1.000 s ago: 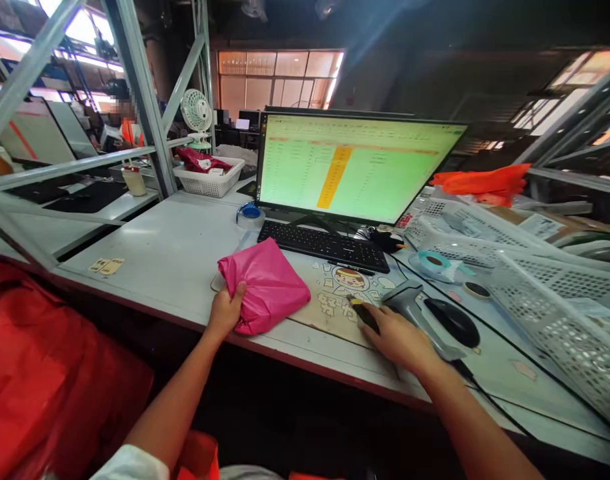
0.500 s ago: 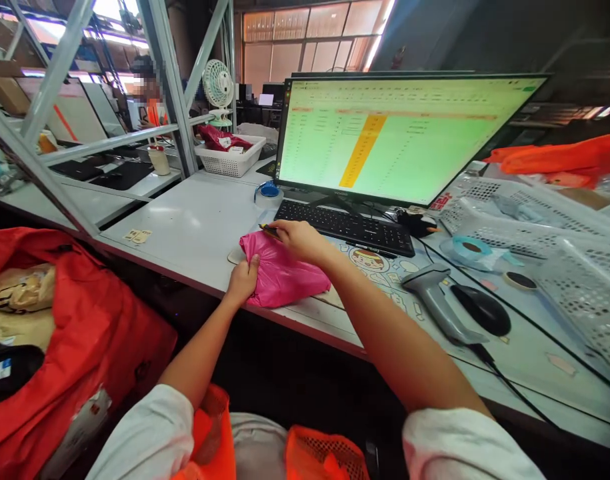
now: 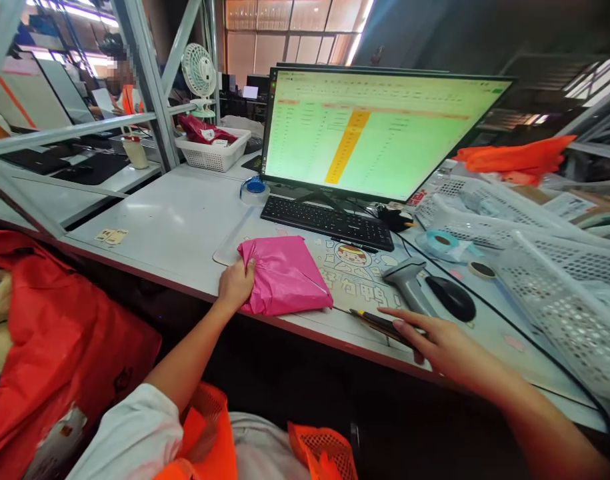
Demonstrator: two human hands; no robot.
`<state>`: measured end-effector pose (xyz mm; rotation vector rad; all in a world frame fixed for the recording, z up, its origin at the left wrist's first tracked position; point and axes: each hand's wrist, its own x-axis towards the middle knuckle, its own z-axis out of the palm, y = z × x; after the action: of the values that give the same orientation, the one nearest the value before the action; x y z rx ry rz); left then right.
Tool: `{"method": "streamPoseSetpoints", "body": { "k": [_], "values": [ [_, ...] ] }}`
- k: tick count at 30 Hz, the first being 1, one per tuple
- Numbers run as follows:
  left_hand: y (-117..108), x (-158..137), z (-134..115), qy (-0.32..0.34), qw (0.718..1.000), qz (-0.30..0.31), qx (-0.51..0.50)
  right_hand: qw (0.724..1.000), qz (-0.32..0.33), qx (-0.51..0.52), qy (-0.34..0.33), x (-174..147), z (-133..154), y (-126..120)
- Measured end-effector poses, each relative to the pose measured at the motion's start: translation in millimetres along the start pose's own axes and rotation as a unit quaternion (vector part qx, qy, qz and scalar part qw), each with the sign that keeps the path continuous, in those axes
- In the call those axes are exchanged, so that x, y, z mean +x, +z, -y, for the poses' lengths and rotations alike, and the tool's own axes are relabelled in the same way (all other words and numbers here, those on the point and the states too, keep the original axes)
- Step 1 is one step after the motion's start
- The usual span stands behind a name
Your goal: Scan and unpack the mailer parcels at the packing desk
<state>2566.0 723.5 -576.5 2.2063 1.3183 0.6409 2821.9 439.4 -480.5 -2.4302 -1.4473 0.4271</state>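
Note:
A pink plastic mailer bag (image 3: 287,275) lies at the front edge of the desk, on a printed desk mat (image 3: 357,283). My left hand (image 3: 236,285) grips its left corner, the thumb on top. To the right of the bag, my right hand (image 3: 427,339) is low over the desk edge, the index finger stretched forward. A slim dark utility knife (image 3: 379,323) with a yellow tip is held in it, pointing left towards the bag. A grey barcode scanner (image 3: 409,283) and a black mouse (image 3: 451,298) lie just beyond this hand.
Behind the bag stand a keyboard (image 3: 327,222) and a lit monitor (image 3: 375,133). A tape roll (image 3: 255,191) sits left of the keyboard. White plastic baskets (image 3: 559,293) crowd the right side. A large red bag (image 3: 79,347) stands at the lower left. Another person (image 3: 127,93) is beyond the metal frame.
My right hand has moved from the top of the pink bag to the right and nearer me, carrying the knife. My left hand still holds the bag's corner. The view has shifted slightly right.

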Motion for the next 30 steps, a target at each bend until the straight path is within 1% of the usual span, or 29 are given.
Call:
{"method": "streamPoseSetpoints", "body": {
  "k": [2, 3, 4, 5, 6, 7, 9, 10, 11, 12, 14, 16, 18, 20, 22, 24, 26, 28, 30],
  "values": [
    [0, -9, -7, 0.05, 0.995, -0.086, -0.001, 1.0, -0.024, 0.008, 0.016, -2, -12, -1],
    [-1, -12, -11, 0.087, 0.987, -0.135, 0.001, 1.0, -0.015, 0.021, 0.014, -1, -15, -3],
    [-4, -13, -15, 0.132, 0.977, -0.17, 0.006, 0.999, 0.0, 0.041, 0.013, 1, -19, -6],
    [-8, -13, -20, 0.182, 0.967, -0.177, 0.012, 0.998, 0.006, 0.063, 0.016, 5, -22, -11],
    [-13, -11, -26, 0.236, 0.959, -0.154, 0.014, 0.997, -0.007, 0.078, 0.024, 11, -24, -15],
    [-17, -7, -32, 0.29, 0.951, -0.107, 0.013, 0.995, -0.049, 0.08, 0.033, 19, -26, -18],
    [-23, 4, -44, 0.382, 0.924, 0.014, 0.007, 0.982, -0.176, 0.044, 0.041, 39, -29, -18],
    [-23, 9, -49, 0.41, 0.91, 0.066, 0.01, 0.972, -0.229, 0.014, 0.039, 50, -30, -13],
    [-21, 14, -53, 0.425, 0.899, 0.101, 0.019, 0.965, -0.26, -0.015, 0.034, 61, -31, -6],
    [-18, 18, -56, 0.432, 0.894, 0.119, 0.033, 0.964, -0.263, -0.039, 0.025, 70, -32, 3],
    [-10, 20, -59, 0.441, 0.888, 0.119, 0.06, 0.97, -0.227, -0.082, 0.018, 86, -32, 22],
    [-2, 17, -58, 0.463, 0.878, 0.097, 0.071, 0.973, -0.198, -0.112, 0.026, 97, -26, 36],
    [3, 13, -57, 0.486, 0.866, 0.083, 0.075, 0.971, -0.213, -0.109, 0.008, 107, -9, 43],
    [6, 10, -56, 0.5, 0.857, 0.084, 0.088, 0.965, -0.242, -0.081, -0.055, 121, 20, 46],
    [6, 8, -58, 0.503, 0.852, 0.088, 0.112, 0.961, -0.233, -0.06, -0.138, 140, 57, 52],
    [3, 4, -59, 0.51, 0.846, 0.087, 0.133, 0.963, -0.177, -0.058, -0.193, 159, 92, 63],
    [-3, -8, -59, 0.523, 0.837, 0.083, 0.14, 0.967, -0.11, -0.061, -0.223, 173, 119, 78],
    [-13, -30, -56, 0.546, 0.824, 0.082, 0.128, 0.97, -0.061, -0.063, -0.226, 179, 131, 90],
    [-22, -61, -48, 0.576, 0.808, 0.083, 0.095, 0.974, -0.043, -0.057, -0.215, 180, 133, 98]
  ]
}}
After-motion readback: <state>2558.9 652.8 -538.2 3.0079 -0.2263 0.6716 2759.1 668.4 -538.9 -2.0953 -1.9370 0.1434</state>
